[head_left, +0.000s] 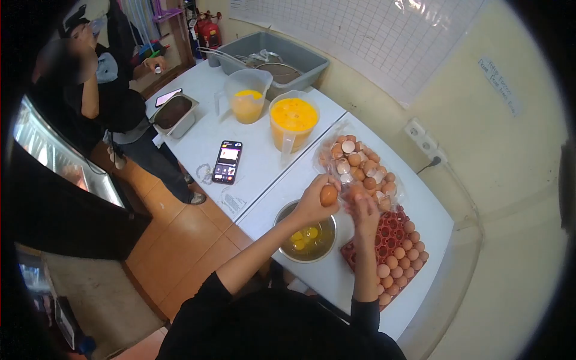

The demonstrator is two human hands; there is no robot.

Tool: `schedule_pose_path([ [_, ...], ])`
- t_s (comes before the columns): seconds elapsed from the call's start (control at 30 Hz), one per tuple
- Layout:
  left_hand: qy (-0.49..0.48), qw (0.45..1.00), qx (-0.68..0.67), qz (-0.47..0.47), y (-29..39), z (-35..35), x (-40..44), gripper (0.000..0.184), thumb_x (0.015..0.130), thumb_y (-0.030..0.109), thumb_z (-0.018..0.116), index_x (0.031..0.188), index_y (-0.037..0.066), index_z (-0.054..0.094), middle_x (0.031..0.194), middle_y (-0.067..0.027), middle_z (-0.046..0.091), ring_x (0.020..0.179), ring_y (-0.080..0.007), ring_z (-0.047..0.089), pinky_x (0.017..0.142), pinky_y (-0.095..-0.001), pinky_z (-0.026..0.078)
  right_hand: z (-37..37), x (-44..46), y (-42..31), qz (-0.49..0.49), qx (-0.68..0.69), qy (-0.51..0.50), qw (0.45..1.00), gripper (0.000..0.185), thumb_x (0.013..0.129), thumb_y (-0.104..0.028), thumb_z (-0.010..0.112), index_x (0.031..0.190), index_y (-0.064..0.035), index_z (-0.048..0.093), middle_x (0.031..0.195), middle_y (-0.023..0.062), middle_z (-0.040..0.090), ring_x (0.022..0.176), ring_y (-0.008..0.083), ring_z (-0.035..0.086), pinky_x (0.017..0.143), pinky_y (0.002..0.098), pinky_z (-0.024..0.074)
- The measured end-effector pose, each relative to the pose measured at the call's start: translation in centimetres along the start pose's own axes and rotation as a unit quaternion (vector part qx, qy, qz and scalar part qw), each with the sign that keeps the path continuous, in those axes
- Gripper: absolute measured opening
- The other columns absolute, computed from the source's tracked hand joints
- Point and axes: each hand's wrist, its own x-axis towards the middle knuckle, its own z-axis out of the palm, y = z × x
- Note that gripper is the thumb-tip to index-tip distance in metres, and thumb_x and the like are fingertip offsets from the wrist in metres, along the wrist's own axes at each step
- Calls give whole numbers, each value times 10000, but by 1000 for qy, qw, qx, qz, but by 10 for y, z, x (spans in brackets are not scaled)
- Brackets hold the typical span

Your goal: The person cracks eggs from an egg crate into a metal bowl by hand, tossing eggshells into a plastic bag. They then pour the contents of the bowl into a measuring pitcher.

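the left hand (316, 201) has its fingers curled round a brown egg (328, 195); nearer the body than these fingers, a steel bowl (327, 241) holds yolks (299, 245). the right hand (363, 217) is just beside, blurred, its fingers bent; whether they grip anything i cannot tell. beyond the fingers, a heap of eggshells (358, 162) lies on the white surface (261, 211), and mostly to their right a red tray (387, 235) carries rows of eggs (404, 262).

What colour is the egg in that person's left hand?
The egg is brown, seen best in the head view.
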Motion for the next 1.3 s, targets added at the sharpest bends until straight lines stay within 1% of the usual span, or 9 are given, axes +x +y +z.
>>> schedule_pose_path([
  [0.07, 37, 994, -67, -79, -19, 10, 21, 347, 705, 54, 703, 1009, 60, 537, 1004, -98, 607, 1003, -254, 623, 863, -340, 493, -16, 25, -11, -47, -28, 31, 998, 432, 925, -217, 700, 1261, 21, 570, 1036, 105, 674, 872, 176, 671, 772, 265, 541],
  [0.13, 31, 996, -60, -53, -27, 15, 49, 333, 740, 107, 705, 1024, 43, 543, 937, -79, 615, 900, -207, 630, 783, -318, 504, -25, 51, -22, -263, -192, 147, 934, 506, 891, -210, 721, 1300, 31, 542, 1123, 155, 655, 986, 240, 655, 860, 321, 533],
  [0.2, -43, 917, -253, -304, -21, 19, 75, 219, 841, 147, 641, 1025, 57, 563, 883, -41, 597, 760, -134, 587, 712, -257, 487, -33, 58, -36, -256, -307, 163, 902, 547, 866, -197, 728, 1318, 35, 527, 1176, 188, 635, 1056, 273, 632, 913, 347, 510],
  [0.33, -95, 957, -113, -251, -74, 42, 113, 309, 877, 211, 591, 1126, 31, 619, 855, -37, 615, 734, -107, 592, 675, -237, 487, -70, 88, -8, -253, -382, 92, 884, 614, 816, -162, 719, 1365, 8, 504, 1278, 233, 592, 1199, 348, 569, 1027, 397, 442],
  [0.47, -99, 988, 112, -45, -105, 56, 127, 437, 784, 311, 668, 1089, 0, 638, 958, -196, 693, 908, -324, 679, 802, -394, 534, -81, 70, -15, -302, -403, 93, 859, 555, 862, -158, 662, 1387, -57, 512, 1342, 225, 544, 1249, 354, 526, 1040, 427, 433],
  [0.6, -160, 927, 332, -65, -75, 56, 134, 627, 712, 343, 717, 1196, -28, 573, 1008, -251, 681, 944, -397, 666, 830, -452, 533, -97, 45, -24, -205, -380, 117, 894, 500, 855, -143, 661, 1342, -80, 566, 1245, 182, 566, 1147, 290, 572, 977, 391, 476],
  [0.93, -103, 865, 487, 55, -79, 65, 131, 203, 843, 194, 579, 918, 40, 686, 810, -184, 692, 775, -374, 676, 688, -484, 523, -128, 16, -18, -204, -332, 143, 910, 398, 878, -99, 680, 1272, -72, 625, 1152, 120, 566, 905, 170, 626, 793, 266, 516],
  [1.13, -87, 893, 440, 23, -80, 70, 142, 310, 831, 213, 597, 1077, 67, 716, 818, -169, 699, 763, -342, 681, 669, -484, 519, -179, -7, -39, -165, -340, 240, 894, 208, 898, -92, 654, 1098, -58, 702, 1050, 100, 645, 881, 170, 641, 771, 284, 522],
  [1.3, -107, 874, 474, 7, -104, 72, 143, 238, 841, 256, 612, 937, 45, 664, 843, -205, 678, 794, -401, 668, 729, -518, 523, -228, -9, -48, -103, -389, 296, 866, 206, 919, -189, 620, 1048, -57, 713, 940, 112, 700, 804, 204, 666, 754, 337, 530],
])
